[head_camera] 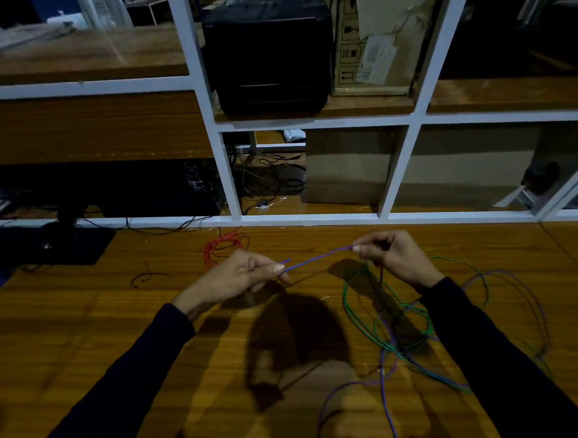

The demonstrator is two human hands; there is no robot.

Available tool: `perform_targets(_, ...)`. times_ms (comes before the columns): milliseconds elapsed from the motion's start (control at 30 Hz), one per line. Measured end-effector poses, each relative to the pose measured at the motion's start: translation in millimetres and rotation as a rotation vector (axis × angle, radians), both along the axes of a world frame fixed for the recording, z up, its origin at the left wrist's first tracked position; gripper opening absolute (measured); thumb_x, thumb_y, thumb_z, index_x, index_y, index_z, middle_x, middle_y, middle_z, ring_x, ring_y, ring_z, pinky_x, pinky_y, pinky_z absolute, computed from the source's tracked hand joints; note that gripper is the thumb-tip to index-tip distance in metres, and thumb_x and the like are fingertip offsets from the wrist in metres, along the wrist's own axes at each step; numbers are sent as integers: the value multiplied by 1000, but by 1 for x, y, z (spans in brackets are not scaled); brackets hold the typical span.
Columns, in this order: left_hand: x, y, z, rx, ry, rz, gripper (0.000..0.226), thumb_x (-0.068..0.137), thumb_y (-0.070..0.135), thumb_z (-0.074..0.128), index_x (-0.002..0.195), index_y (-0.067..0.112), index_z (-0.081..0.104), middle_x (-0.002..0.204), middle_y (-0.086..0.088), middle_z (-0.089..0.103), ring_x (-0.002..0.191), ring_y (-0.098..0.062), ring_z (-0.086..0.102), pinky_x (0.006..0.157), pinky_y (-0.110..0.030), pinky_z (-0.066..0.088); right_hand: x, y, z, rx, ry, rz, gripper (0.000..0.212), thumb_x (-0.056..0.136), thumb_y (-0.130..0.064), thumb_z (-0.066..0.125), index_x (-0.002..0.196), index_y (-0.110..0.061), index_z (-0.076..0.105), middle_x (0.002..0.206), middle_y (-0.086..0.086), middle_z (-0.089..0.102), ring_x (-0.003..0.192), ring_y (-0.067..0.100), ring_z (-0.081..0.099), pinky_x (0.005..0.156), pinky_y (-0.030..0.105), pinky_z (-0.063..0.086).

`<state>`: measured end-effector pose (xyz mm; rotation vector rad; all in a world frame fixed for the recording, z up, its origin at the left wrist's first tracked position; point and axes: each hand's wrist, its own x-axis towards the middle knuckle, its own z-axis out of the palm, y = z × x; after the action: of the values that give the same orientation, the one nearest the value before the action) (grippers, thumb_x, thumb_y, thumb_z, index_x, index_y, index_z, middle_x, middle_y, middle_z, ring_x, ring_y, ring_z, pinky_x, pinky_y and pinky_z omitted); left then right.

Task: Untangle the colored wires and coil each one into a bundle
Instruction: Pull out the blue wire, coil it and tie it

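— What have your hands got?

— My left hand (pixel 240 276) pinches the purple wire (pixel 318 257) just short of its free tip, thumb and fingers curled round it. My right hand (pixel 390 256) pinches the same wire further along, so a short stretch runs taut between them above the desk (pixel 121 323).

— And the rest of it?

— It drops from my right hand into the loose tangle with the green wire (pixel 353 311), sprawled on the desk under my right forearm.

— How far along are you?

— I'd say one is done: a red bundle (pixel 221 247) lies coiled just beyond my left hand. Purple and green are both left, still crossed.

— Anything legible?

— The cardboard box (pixel 370 52) on the shelf has handling symbols and a label, too blurred to read.
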<state>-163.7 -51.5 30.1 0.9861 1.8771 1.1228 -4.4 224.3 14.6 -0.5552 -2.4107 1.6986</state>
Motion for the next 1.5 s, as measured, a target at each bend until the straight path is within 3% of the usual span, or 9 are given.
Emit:
perform_targets(200,0,-10,2,328,-696,-144,44,93,39,67,109,-2,68,50,8,28,38,-7,20,37,-22,16,-40,-4,-27,-25,248,-470,16,94,-28,63,102,-16,70,85,0,64,80,12,58,72,24,46)
perform_targets(333,5,-3,14,623,-912,-144,52,102,24,54,142,-7,44,56,7,22,43,-5,20,42,-22,19,-56,-52,-68,-68,-112,-279,24,102,-31,49,115,-16,63,98,-1,65,79,7,60,61,19,48)
perform_targets(467,-1,8,24,722,-803,17,48,105,15,37,151,3,35,61,4,41,43,-4,23,44,-21,20,-55,-103,-102,368,-269,318,34,88,-9,51,120,-6,64,118,14,68,109,26,63,94,39,47)
perform_targets(600,-14,10,13,589,-499,194,45,104,13,42,149,15,38,96,-12,69,41,-2,32,42,-16,28,-35,-138,-78,608,-333,614,34,95,-17,51,129,-18,55,125,12,64,113,32,60,90,38,48)
perform_targets(867,2,10,-4,198,-23,148,46,107,16,39,150,21,25,131,-6,66,90,-33,75,82,-46,61,1,-130,-10,920,15,609,38,99,-30,49,136,-23,50,134,0,53,108,24,59,80,34,47)
perform_targets(1000,7,7,-4,35,149,101,31,107,21,40,137,19,36,111,-2,76,70,-34,73,68,-42,60,-2,-99,-6,896,140,426,24,96,-38,47,113,-27,61,105,-7,60,87,10,60,72,33,55)
perform_targets(1167,18,7,4,44,-55,92,26,108,23,39,128,34,52,63,0,60,51,-9,51,51,-20,38,-20,-67,5,826,374,167,31,93,-47,56,98,-20,70,88,-11,57,79,5,51,68,25,43)
perform_targets(1367,14,-4,10,263,-588,-24,47,103,34,38,136,7,58,52,1,22,45,-15,7,44,-31,7,-48,-46,-6,879,340,-7,24,97,-37,51,114,-33,68,99,-10,62,95,11,51,82,35,30)
perform_targets(1500,13,-17,17,336,-696,-168,48,103,32,50,132,-5,56,51,7,20,42,-8,12,39,-25,8,-63,-37,-21,523,278,-5,34,99,-12,51,123,-31,66,88,-6,65,79,5,59,79,35,49)
